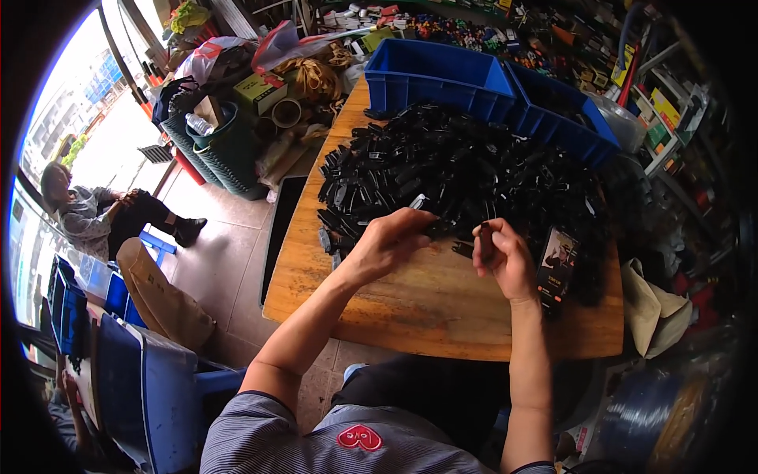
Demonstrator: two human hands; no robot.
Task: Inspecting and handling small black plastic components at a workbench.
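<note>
A large heap of small black plastic pieces [466, 162], some with pale glints, covers much of the wooden table [395, 316]. At the heap's near edge is my left hand [392, 241], its fingers stretched toward the right and thumb apart from them; the fingertips blend into the dark pieces. To its right, my right hand [509, 261] is closed around a small dark plastic piece [485, 243] held upright between thumb and fingers. Just left of that hand another black piece [463, 249] lies on the wood. A phone [557, 262] with a lit screen rests beside my right wrist.
Two blue plastic bins [442, 75] [564, 118] stand behind the heap. A person [103, 209] sits at the left near the bright doorway. Green baskets [225, 150] and bags crowd the far left; a blue chair [170, 387] is near left. Cluttered shelves line the right.
</note>
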